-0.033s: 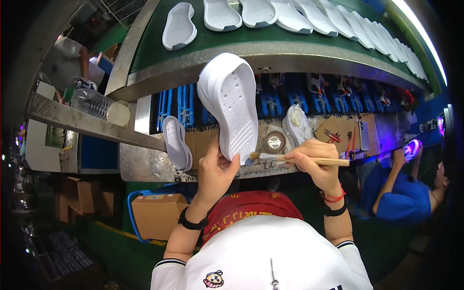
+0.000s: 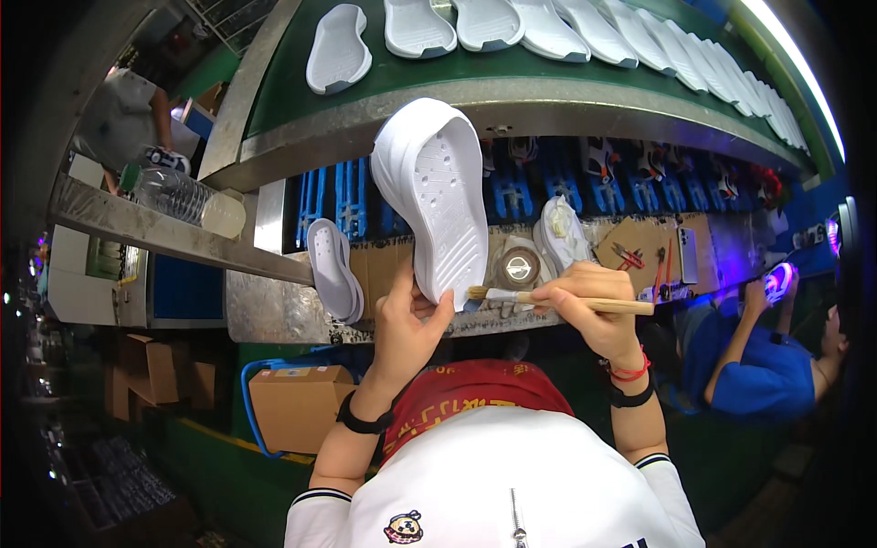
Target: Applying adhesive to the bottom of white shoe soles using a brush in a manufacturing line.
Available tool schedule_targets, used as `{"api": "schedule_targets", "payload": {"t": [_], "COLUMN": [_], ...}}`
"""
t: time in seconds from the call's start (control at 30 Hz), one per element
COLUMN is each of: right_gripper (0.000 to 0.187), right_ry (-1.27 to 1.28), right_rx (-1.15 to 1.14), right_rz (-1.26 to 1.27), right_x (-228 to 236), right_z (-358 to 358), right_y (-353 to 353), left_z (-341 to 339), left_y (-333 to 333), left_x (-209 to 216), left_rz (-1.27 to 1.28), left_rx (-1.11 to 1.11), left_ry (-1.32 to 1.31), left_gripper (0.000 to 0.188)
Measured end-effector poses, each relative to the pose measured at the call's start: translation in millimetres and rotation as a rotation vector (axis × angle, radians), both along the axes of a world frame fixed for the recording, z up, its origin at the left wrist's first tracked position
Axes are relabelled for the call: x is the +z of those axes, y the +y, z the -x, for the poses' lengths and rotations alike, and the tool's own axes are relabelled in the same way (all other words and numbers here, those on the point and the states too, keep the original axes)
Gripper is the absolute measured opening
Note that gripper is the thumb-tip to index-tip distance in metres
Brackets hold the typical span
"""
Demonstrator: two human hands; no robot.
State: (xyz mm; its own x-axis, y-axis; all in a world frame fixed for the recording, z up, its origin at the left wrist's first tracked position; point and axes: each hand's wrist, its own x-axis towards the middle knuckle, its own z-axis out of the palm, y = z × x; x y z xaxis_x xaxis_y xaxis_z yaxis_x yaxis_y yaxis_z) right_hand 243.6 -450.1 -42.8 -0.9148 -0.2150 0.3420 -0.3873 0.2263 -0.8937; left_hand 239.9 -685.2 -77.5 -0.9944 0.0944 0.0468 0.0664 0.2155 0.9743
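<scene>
My left hand (image 2: 408, 329) grips the heel end of a white shoe sole (image 2: 438, 192) and holds it up, its patterned face toward me. My right hand (image 2: 589, 306) holds a wooden-handled brush (image 2: 548, 299) level, its bristles at the lower edge of the sole. Behind the brush stands a small round pot (image 2: 518, 268) on the cardboard-covered bench (image 2: 384, 265). Another white sole (image 2: 331, 269) leans at the bench's left, and a white shoe (image 2: 562, 233) rests to the right of the pot.
A green conveyor belt (image 2: 301, 100) above the bench carries several white soles (image 2: 338, 50). A plastic bottle (image 2: 183, 196) lies on a metal shelf at left. Tools lie on the bench at right (image 2: 639, 260). A person in blue (image 2: 758, 365) works at right. Cardboard boxes (image 2: 292, 402) stand below.
</scene>
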Motion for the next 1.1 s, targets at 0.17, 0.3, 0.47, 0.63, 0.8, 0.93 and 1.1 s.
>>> {"api": "schedule_targets", "payload": {"t": [0.17, 0.3, 0.47, 0.63, 0.8, 0.93, 1.1], "right_gripper": [0.011, 0.010, 0.009, 0.012, 0.022, 0.021, 0.021], "right_ry": [0.050, 0.083, 0.099, 0.049, -0.085, -0.121, -0.185], "right_rx": [0.032, 0.030, 0.016, -0.033, -0.288, -0.295, -0.252], "right_rz": [-0.030, -0.063, -0.024, -0.002, 0.289, 0.313, 0.373], "right_x": [1, 1, 6, 4, 7, -2, -6], "right_z": [1, 4, 5, -6, -29, -37, -39], "right_y": [5, 1, 3, 9, 20, 18, 13], "left_z": [0, 3, 3, 5, 56, 128, 223], "left_y": [-1, -2, -2, -8, -50, -105, -172], "left_x": [0, 1, 1, 5, 63, 109, 98], "left_rz": [-0.009, -0.018, -0.005, -0.103, -0.450, -0.285, -0.151], "left_rx": [0.001, -0.009, -0.016, -0.041, -0.010, 0.077, 0.197], "left_ry": [0.009, 0.003, 0.007, -0.037, -0.026, -0.021, -0.132], "left_gripper": [0.049, 0.050, 0.053, 0.056, 0.052, 0.042, 0.026]}}
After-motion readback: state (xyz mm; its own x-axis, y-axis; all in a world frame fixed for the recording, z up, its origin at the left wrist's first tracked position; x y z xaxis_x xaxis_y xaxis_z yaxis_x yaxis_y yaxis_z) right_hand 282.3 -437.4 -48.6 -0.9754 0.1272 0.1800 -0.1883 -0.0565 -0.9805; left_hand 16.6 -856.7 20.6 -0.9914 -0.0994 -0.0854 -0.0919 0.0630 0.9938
